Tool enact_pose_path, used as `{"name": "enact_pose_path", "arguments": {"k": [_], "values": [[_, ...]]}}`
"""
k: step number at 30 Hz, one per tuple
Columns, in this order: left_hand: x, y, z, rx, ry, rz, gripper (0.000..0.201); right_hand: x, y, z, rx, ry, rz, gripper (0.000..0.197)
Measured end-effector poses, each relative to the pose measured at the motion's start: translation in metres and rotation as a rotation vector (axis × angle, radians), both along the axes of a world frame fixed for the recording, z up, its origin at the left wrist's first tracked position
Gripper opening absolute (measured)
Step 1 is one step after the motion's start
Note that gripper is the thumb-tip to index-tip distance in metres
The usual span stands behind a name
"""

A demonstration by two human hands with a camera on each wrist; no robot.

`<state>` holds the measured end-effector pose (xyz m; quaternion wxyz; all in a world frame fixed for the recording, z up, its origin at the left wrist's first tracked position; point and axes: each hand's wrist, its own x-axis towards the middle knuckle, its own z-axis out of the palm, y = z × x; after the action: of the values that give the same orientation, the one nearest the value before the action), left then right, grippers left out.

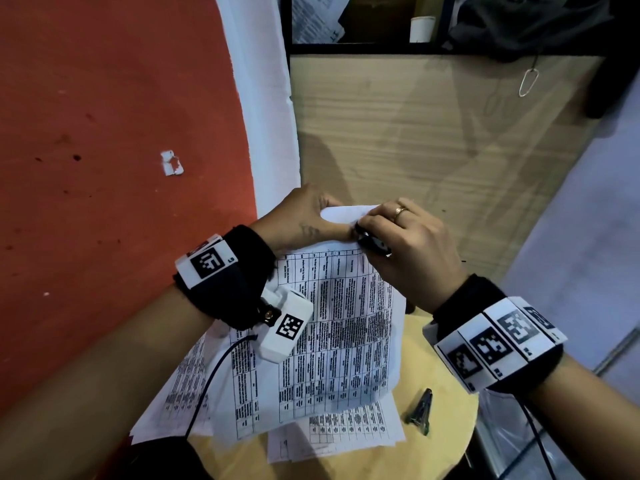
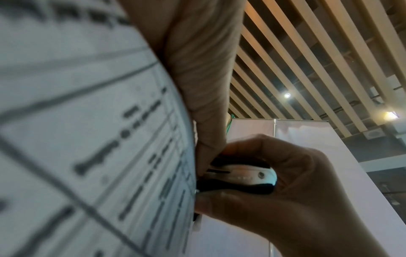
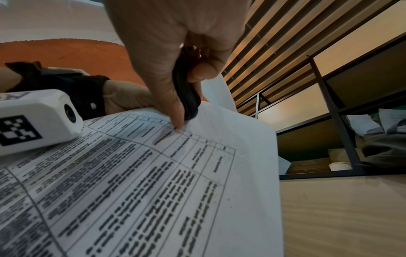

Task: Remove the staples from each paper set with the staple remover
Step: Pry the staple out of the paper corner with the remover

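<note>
A red wall (image 1: 104, 133) left of the grip, a wooden panel (image 1: 433, 140) beyond, slatted ceiling (image 2: 307, 52) above (two lamps lit).

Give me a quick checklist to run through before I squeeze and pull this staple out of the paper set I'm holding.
1. Staple remover gripped in the right hand: ok.
2. Left hand holding the top edge of the paper set steady: ok.
3. Remover tip against the sheet near its top edge: ok.
4. Jaws actually hooked under the staple: cannot tell, fingers and tool hide it.
5. Left fingers clear of the jaws: not ok, the left thumb touches the tool's front.
6. Other paper sets lying on the round table: ok.
</note>
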<state>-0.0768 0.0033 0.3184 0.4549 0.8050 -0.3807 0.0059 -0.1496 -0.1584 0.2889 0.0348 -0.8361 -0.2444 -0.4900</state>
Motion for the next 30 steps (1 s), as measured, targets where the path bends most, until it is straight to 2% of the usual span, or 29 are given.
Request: {"name": "enact_pose_path", "arguments": {"k": [6, 11, 15, 20, 24, 27, 29, 30], "values": [[0.001, 0.002, -0.001, -0.013, 0.085, -0.041, 0.020, -0.001, -0.002, 0.000, 0.027, -0.025, 0.001, 0.006], [-0.002, 0.002, 0.000, -0.076, 0.169, -0.124, 0.015, -0.002, -0.002, 0.001, 0.068, -0.029, 0.030, 0.011], [-0.005, 0.004, 0.002, -0.129, 0.188, -0.121, 0.003, -0.003, -0.007, 0.002, 0.200, 0.049, 0.115, 0.016], [-0.009, 0.006, 0.002, -0.170, 0.243, -0.178, 0.014, -0.006, -0.007, 0.003, 0.448, 0.139, 0.237, 0.023], [-0.010, 0.003, -0.004, -0.233, 0.229, -0.140, 0.016, -0.007, -0.005, 0.002, 0.550, 0.185, 0.273, 0.026], [-0.007, -0.004, -0.010, -0.267, 0.150, -0.063, 0.006, -0.007, -0.002, 0.002, 0.639, 0.207, 0.295, 0.029], [-0.003, -0.006, -0.016, -0.280, 0.088, 0.001, 0.034, -0.007, 0.000, 0.004, 0.708, 0.207, 0.304, 0.032], [-0.002, -0.007, -0.018, -0.285, 0.067, 0.022, 0.041, -0.006, 0.001, 0.005, 0.729, 0.201, 0.290, 0.031]]}}
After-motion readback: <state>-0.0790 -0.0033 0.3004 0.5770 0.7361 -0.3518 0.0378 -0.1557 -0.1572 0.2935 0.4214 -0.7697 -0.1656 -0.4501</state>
